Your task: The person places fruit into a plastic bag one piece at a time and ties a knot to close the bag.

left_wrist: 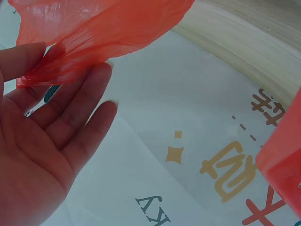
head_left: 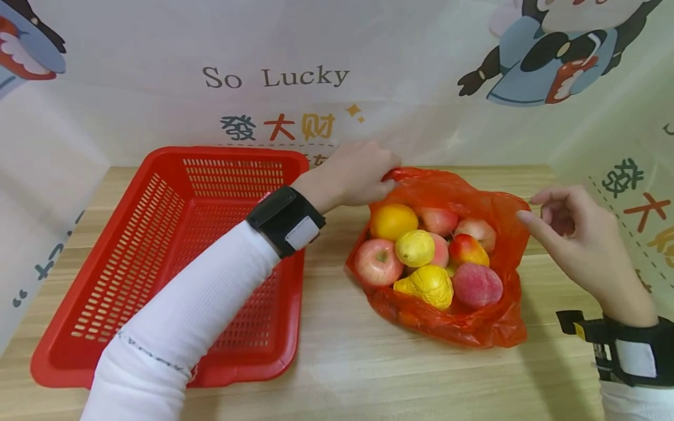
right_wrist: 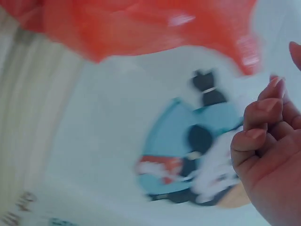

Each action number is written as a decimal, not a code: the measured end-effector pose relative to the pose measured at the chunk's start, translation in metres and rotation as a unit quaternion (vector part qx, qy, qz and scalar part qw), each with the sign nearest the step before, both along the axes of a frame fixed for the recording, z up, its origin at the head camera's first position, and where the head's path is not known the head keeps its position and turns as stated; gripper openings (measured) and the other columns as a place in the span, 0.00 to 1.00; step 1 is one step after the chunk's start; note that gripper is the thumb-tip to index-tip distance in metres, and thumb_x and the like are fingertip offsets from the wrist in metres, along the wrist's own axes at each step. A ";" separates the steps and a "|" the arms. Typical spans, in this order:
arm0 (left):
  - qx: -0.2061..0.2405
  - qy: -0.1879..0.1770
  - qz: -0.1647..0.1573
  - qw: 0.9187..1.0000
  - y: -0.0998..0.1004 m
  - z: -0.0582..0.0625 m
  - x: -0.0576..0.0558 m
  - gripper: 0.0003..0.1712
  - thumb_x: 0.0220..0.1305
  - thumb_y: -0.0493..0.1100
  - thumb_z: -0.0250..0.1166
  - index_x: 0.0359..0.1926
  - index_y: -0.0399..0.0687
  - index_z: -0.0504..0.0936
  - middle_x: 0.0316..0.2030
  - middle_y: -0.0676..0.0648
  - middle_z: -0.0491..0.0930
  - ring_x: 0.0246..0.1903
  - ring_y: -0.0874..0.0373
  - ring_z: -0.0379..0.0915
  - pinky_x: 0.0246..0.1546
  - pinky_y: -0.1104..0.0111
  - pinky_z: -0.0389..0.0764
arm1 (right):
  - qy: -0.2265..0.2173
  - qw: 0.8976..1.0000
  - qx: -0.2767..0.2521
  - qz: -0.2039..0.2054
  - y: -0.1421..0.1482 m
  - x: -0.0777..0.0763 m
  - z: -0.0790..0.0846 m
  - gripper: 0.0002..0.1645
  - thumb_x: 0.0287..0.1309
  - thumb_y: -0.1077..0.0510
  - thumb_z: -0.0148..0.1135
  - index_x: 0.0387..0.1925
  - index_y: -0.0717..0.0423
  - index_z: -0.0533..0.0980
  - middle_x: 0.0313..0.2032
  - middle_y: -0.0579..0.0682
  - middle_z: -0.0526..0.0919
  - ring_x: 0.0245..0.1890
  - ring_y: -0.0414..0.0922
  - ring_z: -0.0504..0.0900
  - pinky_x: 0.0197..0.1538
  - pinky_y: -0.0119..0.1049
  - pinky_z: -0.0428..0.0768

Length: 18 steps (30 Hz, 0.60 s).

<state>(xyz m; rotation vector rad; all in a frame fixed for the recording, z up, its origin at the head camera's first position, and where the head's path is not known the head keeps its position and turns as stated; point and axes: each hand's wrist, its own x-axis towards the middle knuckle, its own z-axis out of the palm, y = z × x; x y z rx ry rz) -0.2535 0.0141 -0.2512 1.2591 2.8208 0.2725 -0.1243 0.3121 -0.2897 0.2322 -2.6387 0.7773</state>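
Note:
A thin red plastic bag (head_left: 500,292) lies on the table with its mouth spread wide. Inside are several fruits, among them an apple (head_left: 378,262), an orange (head_left: 394,221), a lemon (head_left: 414,248), a yellow pear (head_left: 429,286) and a peach (head_left: 477,285). At the bag's far left edge, my left hand (head_left: 363,172) pinches the film between thumb and fingers; the gathered film shows in the left wrist view. My right hand (head_left: 584,240) hovers beside the bag's right edge, fingers loosely bent and holding nothing. A gap between its fingertips and the film shows in the right wrist view.
To the left stands a red plastic basket (head_left: 299,327) with slotted sides, partly hidden by my left forearm. A printed white sheet (head_left: 411,76) hangs behind and at both sides of the wooden table (head_left: 337,374).

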 end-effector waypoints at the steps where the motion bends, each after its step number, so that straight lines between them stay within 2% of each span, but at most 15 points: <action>1: 0.002 -0.003 0.002 1.000 0.000 0.000 0.000 0.11 0.70 0.47 0.56 0.40 0.46 0.80 0.30 0.49 0.71 0.35 0.54 0.70 0.33 0.68 0.69 | 0.012 0.999 0.029 0.014 -0.005 0.005 0.002 0.14 0.59 0.63 0.67 0.45 0.60 0.75 0.28 0.40 0.69 0.27 0.32 0.63 0.29 0.22 0.62; 3: 0.005 -0.008 0.005 1.000 -0.001 0.000 0.001 0.11 0.70 0.47 0.57 0.41 0.45 0.80 0.30 0.49 0.72 0.35 0.54 0.71 0.35 0.67 0.70 | 0.001 0.995 0.074 0.062 -0.013 0.015 0.005 0.10 0.56 0.63 0.69 0.39 0.56 0.78 0.25 0.39 0.70 0.25 0.30 0.63 0.27 0.23 0.62; 5: 0.005 -0.008 0.006 1.000 -0.001 -0.001 0.001 0.11 0.70 0.47 0.57 0.42 0.45 0.80 0.31 0.49 0.74 0.35 0.53 0.72 0.36 0.66 0.72 | -0.042 0.985 0.112 0.122 -0.019 0.022 0.004 0.08 0.55 0.62 0.70 0.35 0.49 0.78 0.21 0.35 0.70 0.22 0.29 0.63 0.24 0.24 0.62; 8: 0.004 -0.008 0.001 1.000 -0.001 -0.001 0.002 0.11 0.70 0.47 0.58 0.43 0.45 0.80 0.31 0.48 0.74 0.35 0.53 0.72 0.37 0.66 0.73 | -0.174 0.954 0.146 0.194 -0.025 0.030 -0.005 0.05 0.60 0.53 0.67 0.37 0.42 0.78 0.18 0.31 0.68 0.19 0.28 0.63 0.23 0.25 0.64; 11: 0.004 -0.011 0.000 1.000 -0.001 -0.001 0.003 0.11 0.70 0.47 0.58 0.43 0.45 0.80 0.31 0.48 0.74 0.34 0.53 0.72 0.36 0.67 0.72 | -0.291 0.919 0.180 0.196 -0.030 0.037 -0.017 0.13 0.60 0.41 0.65 0.42 0.40 0.78 0.19 0.32 0.68 0.20 0.29 0.64 0.25 0.26 0.65; 12: 0.005 -0.014 0.000 1.000 -0.001 -0.001 0.003 0.11 0.70 0.47 0.58 0.44 0.45 0.80 0.31 0.48 0.74 0.34 0.53 0.72 0.36 0.67 0.72 | -0.321 0.908 0.193 0.189 -0.031 0.038 -0.020 0.17 0.59 0.38 0.64 0.44 0.41 0.78 0.19 0.33 0.69 0.21 0.30 0.65 0.26 0.27 0.65; 13: 0.005 -0.015 0.002 1.000 -0.001 -0.002 0.004 0.11 0.70 0.47 0.57 0.44 0.45 0.80 0.31 0.48 0.74 0.34 0.53 0.72 0.36 0.67 0.72 | -0.336 0.900 0.207 0.184 -0.032 0.040 -0.023 0.20 0.57 0.36 0.64 0.45 0.41 0.79 0.20 0.33 0.69 0.21 0.31 0.65 0.26 0.27 0.65; 16: 0.005 -0.017 0.006 1.000 -0.003 -0.003 0.004 0.11 0.70 0.46 0.57 0.45 0.45 0.80 0.33 0.48 0.76 0.35 0.53 0.73 0.38 0.67 0.73 | -0.346 0.890 0.227 0.192 -0.032 0.042 -0.029 0.21 0.55 0.34 0.66 0.44 0.40 0.80 0.21 0.33 0.70 0.23 0.31 0.66 0.28 0.28 0.64; 18: 0.006 -0.017 0.007 1.000 -0.004 -0.005 0.004 0.11 0.70 0.45 0.57 0.46 0.45 0.80 0.33 0.48 0.77 0.35 0.53 0.73 0.40 0.66 0.74 | -0.338 0.891 0.220 0.211 -0.031 0.042 -0.032 0.16 0.56 0.37 0.67 0.40 0.40 0.80 0.20 0.32 0.68 0.21 0.30 0.65 0.27 0.28 0.63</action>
